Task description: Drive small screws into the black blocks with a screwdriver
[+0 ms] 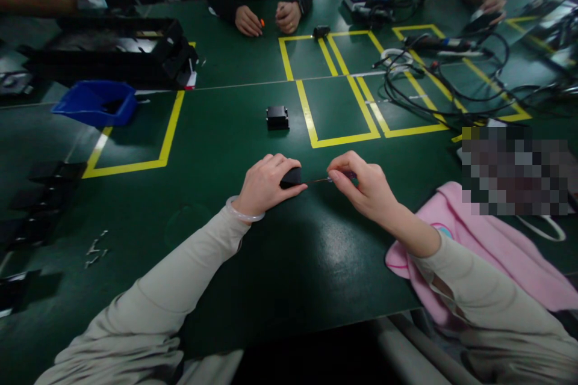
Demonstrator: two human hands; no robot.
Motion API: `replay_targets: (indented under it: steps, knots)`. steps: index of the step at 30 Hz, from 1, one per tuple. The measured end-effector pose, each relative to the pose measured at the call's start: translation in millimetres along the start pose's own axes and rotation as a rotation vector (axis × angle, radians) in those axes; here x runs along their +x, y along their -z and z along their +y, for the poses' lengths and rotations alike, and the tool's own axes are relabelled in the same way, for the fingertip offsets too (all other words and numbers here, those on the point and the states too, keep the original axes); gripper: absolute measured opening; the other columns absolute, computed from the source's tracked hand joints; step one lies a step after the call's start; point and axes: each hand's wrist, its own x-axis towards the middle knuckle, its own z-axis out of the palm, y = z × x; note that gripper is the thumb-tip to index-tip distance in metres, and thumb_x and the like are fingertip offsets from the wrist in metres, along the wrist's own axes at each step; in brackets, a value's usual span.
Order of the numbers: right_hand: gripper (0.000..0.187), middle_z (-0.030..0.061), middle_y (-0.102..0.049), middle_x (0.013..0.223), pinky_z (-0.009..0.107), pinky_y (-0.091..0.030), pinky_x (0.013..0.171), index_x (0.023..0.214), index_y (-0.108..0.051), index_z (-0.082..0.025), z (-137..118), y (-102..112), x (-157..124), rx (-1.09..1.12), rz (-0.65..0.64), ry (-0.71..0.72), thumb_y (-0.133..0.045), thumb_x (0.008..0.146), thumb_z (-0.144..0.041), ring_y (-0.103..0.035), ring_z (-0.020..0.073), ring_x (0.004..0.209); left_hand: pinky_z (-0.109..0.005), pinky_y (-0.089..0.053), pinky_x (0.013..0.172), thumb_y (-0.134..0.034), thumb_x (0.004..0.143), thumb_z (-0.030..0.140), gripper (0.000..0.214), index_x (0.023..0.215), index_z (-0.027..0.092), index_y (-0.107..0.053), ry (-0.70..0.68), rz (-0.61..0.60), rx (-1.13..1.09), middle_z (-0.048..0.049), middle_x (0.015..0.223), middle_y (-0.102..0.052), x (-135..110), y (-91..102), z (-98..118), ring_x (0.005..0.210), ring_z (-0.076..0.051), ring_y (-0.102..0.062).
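Observation:
My left hand (270,185) is closed around a small black block-like part (291,177) low over the green table. To its right, my right hand (361,183) pinches a thin screwdriver-like tool (321,180), whose slim shaft points left toward the black part. Fingers cover most of the tool's handle, and whether its tip touches the part I cannot tell. A second black block-like part (277,117) with shiny bits at its sides sits on the table beyond my hands.
Small metal pieces (96,249) and black parts (38,204) lie at left, near a blue bin (97,102) and stacked black trays (121,51). Cables (433,93) spread at right above a pink cloth (483,240). Across the table are a co-worker's hands (268,19).

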Motion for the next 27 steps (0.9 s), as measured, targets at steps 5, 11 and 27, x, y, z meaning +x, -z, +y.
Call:
replay_targets:
  steps: [5, 11, 27]
  knots:
    - [0.009, -0.0002, -0.065, 0.079, 0.022, -0.048, 0.06, 0.101, -0.056, -0.021, 0.4, -0.9, -0.8, 0.011, 0.016, 0.009, -0.049, 0.098, -0.025, -0.063, 0.0109, 0.062, -0.034, -0.045, 0.081, -0.056, 0.093, 0.059, 0.045, 0.114, 0.021, -0.064, 0.003, -0.007, -0.002, -0.0068, 0.105, -0.066, 0.0, -0.1, 0.0, 0.093, -0.023, -0.058]
    - [0.011, -0.0008, -0.065, 0.076, 0.022, -0.047, 0.059, 0.096, -0.056, -0.022, 0.8, -1.0, -0.6, 0.012, -0.011, 0.006, -0.051, 0.099, -0.031, -0.063, 0.0112, 0.062, -0.034, -0.045, 0.08, -0.057, 0.092, 0.059, 0.045, 0.114, 0.021, -0.064, 0.002, -0.006, 0.002, -0.0067, 0.105, -0.066, 0.0, -0.1, 0.1, 0.093, -0.022, -0.058]
    - [0.012, 0.0016, -0.067, 0.083, 0.024, -0.05, 0.064, 0.103, -0.057, -0.022, 0.2, -0.8, -0.3, -0.015, 0.039, -0.018, -0.046, 0.099, -0.026, -0.065, 0.0129, 0.068, -0.034, -0.045, 0.08, -0.055, 0.093, 0.059, 0.044, 0.114, 0.022, -0.064, 0.001, -0.005, -0.009, -0.0066, 0.104, -0.066, -0.3, -0.6, -0.8, 0.093, -0.022, -0.058]
